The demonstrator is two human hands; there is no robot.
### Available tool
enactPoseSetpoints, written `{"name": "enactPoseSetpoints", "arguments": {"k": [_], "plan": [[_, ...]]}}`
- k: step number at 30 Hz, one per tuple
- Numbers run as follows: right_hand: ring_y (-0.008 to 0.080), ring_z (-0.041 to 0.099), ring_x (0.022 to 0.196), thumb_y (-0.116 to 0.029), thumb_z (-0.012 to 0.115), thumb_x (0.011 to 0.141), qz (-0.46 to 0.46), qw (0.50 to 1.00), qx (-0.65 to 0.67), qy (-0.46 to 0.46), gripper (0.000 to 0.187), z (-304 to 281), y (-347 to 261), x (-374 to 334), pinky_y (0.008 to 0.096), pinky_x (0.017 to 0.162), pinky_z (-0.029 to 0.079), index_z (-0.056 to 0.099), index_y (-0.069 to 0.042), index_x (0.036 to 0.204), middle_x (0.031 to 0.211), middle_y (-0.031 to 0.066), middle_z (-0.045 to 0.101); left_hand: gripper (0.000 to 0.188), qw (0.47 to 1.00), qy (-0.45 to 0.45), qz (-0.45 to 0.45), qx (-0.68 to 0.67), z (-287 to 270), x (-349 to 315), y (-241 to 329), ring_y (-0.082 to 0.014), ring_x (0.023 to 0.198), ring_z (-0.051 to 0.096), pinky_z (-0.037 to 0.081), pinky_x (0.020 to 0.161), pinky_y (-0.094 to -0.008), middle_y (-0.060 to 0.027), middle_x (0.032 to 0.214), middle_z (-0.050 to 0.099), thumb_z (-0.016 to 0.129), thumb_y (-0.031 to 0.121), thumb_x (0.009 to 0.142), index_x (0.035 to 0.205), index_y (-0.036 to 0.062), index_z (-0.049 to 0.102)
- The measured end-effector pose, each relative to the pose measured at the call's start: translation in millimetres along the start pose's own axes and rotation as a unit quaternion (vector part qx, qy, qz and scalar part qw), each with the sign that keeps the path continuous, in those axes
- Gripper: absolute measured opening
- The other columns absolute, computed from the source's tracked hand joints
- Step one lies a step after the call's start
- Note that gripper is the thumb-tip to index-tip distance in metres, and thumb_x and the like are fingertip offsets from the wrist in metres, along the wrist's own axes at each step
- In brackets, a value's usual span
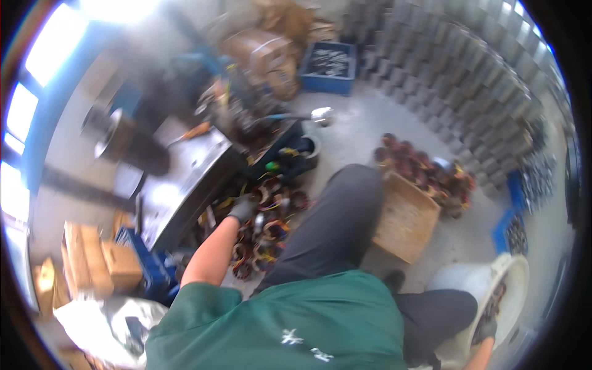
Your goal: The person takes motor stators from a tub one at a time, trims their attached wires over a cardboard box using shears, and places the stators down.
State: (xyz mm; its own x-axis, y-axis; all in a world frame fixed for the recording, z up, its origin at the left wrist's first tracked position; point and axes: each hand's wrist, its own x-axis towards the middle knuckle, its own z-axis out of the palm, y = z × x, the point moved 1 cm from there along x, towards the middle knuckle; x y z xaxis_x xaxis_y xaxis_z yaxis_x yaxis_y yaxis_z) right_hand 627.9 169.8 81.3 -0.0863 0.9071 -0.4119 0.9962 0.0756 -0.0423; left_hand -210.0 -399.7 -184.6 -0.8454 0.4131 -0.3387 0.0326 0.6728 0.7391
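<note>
The gloved right hand [486, 328] is at the mouth of the white bucket [462, 277], which contains coil parts; its grip cannot be determined. The gloved left hand [243, 209] contacts the floor coil pile [275, 230] beside the metal bench [176, 191]; grip likewise indeterminable. Beyond: tan tray [404, 222], second coil cluster [422, 172], stacked grey pieces [444, 74].

Bench [165, 200] left, parts [267, 250] beside it, tray [406, 221] right, bucket [459, 277] lower right
</note>
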Motion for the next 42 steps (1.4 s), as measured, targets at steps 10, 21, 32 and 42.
{"name": "enactPoseSetpoints", "arguments": {"k": [10, 21, 32, 42], "plan": [[0.0217, 0.064, 0.087, -0.034, 0.056, 0.091, 0.091, 0.993, 0.056, -0.052, 0.048, 4, 5, -12, 0.0388, 0.071, 0.054, 0.053, -0.007, 0.13, 0.108, 0.0154, 0.065, 0.023, 0.987, 0.111, -0.025, 0.115, -2, -61, 24, -0.0306, 0.09, 0.066, 0.051, 0.081, -0.0392, -0.017, 0.096, 0.069, 0.065, 0.017, 0.079, 0.1, 0.0089, 0.069], [0.0303, 0.052, 0.121, -0.021, 0.058, 0.085, -0.115, 0.991, 0.043, -0.052, 0.067, 42, 94, -4, 0.0371, 0.097, 0.044, 0.033, -0.011, 0.147, 0.137, 0.0148, 0.051, 0.033, 0.972, 0.019, 0.103, -0.211, 30, -71, 143, -0.0158, 0.091, 0.061, 0.05, 0.079, -0.0288, -0.0047, 0.106, 0.065, 0.049, 0.0, 0.09, 0.119, 0.0095, 0.062], [0.0313, 0.065, 0.083, -0.023, 0.073, 0.072, 0.052, 0.942, 0.045, 0.328, 0.043, -105, -17, -62, 0.0412, 0.074, 0.052, 0.057, -0.006, 0.107, 0.089, 0.0176, 0.066, 0.025, 0.874, -0.092, 0.363, -0.309, 48, -41, 368, -0.0154, 0.093, 0.061, 0.05, 0.082, -0.0279, -0.0069, 0.106, 0.065, 0.051, 0.004, 0.093, 0.116, 0.0031, 0.059], [0.0208, 0.06, 0.075, -0.01, 0.071, 0.069, -0.127, 0.663, 0.721, 0.157, 0.043, -83, -251, -31, 0.0322, 0.068, 0.051, 0.055, -0.002, 0.108, 0.086, 0.0097, 0.06, 0.024, 0.777, -0.272, 0.527, -0.21, 190, -158, 545, -0.0141, 0.098, 0.06, 0.049, 0.087, -0.0296, -0.0065, 0.106, 0.065, 0.063, 0.004, 0.088, 0.112, 0.0023, 0.061]]}}
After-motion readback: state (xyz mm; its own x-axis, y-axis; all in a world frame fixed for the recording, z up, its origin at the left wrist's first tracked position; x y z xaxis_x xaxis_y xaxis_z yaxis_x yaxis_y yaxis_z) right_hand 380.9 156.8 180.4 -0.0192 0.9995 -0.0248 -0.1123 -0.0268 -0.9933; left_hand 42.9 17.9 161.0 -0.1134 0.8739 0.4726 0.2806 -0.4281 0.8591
